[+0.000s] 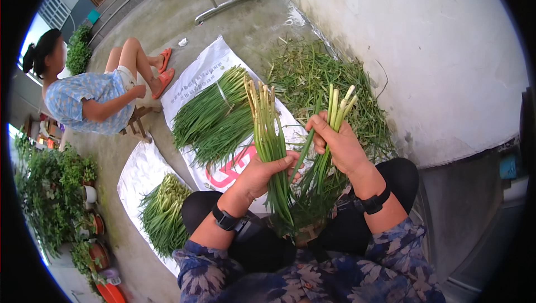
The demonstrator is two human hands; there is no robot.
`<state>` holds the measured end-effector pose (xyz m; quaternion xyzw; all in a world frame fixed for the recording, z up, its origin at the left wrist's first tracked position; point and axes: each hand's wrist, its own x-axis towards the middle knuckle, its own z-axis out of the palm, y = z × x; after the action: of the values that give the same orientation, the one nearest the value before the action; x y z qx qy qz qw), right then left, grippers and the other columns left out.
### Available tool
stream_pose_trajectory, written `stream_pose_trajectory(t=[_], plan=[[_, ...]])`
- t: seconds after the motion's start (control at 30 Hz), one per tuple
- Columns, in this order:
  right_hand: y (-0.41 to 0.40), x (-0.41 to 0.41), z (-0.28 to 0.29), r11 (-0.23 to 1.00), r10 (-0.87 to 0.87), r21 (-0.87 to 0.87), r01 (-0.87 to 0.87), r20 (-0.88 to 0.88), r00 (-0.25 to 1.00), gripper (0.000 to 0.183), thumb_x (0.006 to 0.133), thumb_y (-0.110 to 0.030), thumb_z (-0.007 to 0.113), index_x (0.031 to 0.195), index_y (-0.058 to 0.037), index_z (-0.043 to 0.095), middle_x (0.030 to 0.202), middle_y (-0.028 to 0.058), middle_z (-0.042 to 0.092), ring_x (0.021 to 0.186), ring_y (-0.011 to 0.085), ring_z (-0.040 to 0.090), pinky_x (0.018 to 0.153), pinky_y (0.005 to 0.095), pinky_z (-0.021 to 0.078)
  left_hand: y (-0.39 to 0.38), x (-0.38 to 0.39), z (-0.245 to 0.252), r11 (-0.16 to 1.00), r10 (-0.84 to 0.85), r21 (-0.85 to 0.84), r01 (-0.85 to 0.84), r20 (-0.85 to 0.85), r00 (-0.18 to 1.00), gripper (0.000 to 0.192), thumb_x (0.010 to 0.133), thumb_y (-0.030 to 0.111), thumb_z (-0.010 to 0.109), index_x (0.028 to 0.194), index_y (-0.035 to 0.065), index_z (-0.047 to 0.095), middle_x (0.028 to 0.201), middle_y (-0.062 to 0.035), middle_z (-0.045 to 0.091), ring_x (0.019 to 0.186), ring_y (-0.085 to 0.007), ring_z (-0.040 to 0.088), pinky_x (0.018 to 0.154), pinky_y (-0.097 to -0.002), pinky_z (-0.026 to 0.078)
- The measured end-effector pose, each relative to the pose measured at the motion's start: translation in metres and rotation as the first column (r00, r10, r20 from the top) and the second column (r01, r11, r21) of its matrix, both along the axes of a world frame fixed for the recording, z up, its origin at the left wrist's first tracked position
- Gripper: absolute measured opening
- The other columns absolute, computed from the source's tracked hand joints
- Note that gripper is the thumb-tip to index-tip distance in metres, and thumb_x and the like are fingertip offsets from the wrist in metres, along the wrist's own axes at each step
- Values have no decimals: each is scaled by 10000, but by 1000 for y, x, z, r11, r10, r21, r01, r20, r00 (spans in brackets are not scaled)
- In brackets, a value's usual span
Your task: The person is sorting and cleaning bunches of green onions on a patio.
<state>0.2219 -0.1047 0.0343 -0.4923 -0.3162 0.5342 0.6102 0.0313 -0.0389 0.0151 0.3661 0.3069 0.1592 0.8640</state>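
My left hand [268,173] is closed around a bunch of garlic chives [268,135], its pale, brownish stem ends pointing up. In my right hand [339,144] is a smaller bunch of chives [335,106] with whiter, cleaner ends. A single green leaf [309,139] runs slantwise from my right thumb down towards my left fingers. Beyond the left hand, tied chives [213,110] lie on a white woven sack [209,58] that bears writing. To the left, a loose heap of chives [167,211] rests on a second white sack [138,177].
Discarded leaves [326,81] are piled along the white wall [410,52]. A person [92,98] sits on a wooden stool [140,121] at the left. Potted plants [50,190] line the left side. A metal frame [226,6] stands on the concrete floor at the back.
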Motion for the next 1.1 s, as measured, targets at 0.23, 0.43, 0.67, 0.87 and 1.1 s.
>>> stream_pose_trajectory(t=[0.23,0.43,0.67,0.87,1.1], plan=[[-6,-2,23,996,25,-86,1,299,954,238,872,-247,635,924,-38,532,664,-17,496,590,75,497,596,249,462,3,-8,2,979,-205,-3,206,81,975,324,894,108,560,1159,-69,503,977,-201,627,746,-255,640,654,-372,545],[-1,-14,0,997,7,-81,11,218,976,235,803,-195,713,893,-19,588,703,-9,535,546,65,493,485,215,415,-9,2,12,992,-119,-34,123,92,989,369,910,156,544,1227,-15,465,1030,-221,612,767,-275,640,678,-395,541],[-3,-16,4,989,-79,-130,76,-21,997,217,789,-144,726,888,8,606,664,-7,541,479,56,445,439,215,396,-2,0,-11,995,99,13,-100,46,994,235,869,162,623,1037,12,555,839,-110,612,626,-187,572,600,-320,486],[0,-14,-1,978,-174,-113,175,21,985,243,791,-148,726,922,28,620,677,14,569,475,61,457,424,222,389,-7,6,-14,953,220,213,-213,-10,975,177,820,119,683,907,-3,588,752,-68,594,584,-147,536,559,-272,453],[-2,-8,0,975,-193,-65,211,211,958,222,842,-182,669,930,13,607,732,51,601,486,66,467,437,221,384,-10,6,-12,907,265,355,-229,-55,963,130,810,74,677,876,-15,607,726,-62,602,569,-127,537,534,-248,439]])
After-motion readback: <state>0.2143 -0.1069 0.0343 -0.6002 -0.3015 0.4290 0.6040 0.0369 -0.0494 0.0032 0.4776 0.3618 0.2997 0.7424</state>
